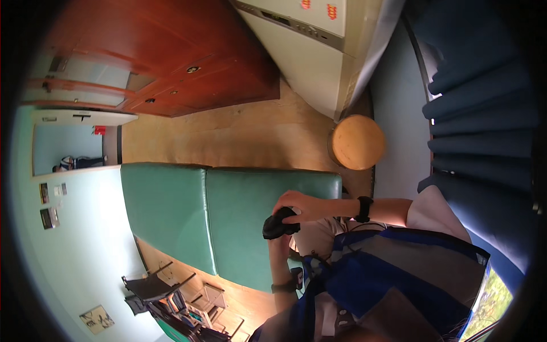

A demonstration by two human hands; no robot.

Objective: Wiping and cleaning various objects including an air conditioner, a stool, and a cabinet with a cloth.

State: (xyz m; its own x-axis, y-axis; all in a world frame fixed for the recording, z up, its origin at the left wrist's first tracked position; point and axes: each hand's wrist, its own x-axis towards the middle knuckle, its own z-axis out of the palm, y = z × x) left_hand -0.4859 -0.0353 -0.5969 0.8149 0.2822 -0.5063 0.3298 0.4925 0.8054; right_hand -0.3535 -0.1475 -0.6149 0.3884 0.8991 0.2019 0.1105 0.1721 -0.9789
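My right hand, with a black band on its wrist, grips a crumpled black fabric item that looks like a glove. From below, my left forearm runs up to this item. The item covers my left hand, so its fingers cannot be made out. A dark strap with a small device circles the left wrist. Both arms are held close in front of my body, over the near end of a green padded bench. Light trousers show below my blue and grey vest.
A round yellow stool stands beside a white refrigerator. A glossy red-brown cabinet lines one side. Dark blue curtains hang at the right. Folding chairs stand beyond the bench. A person appears in a far doorway.
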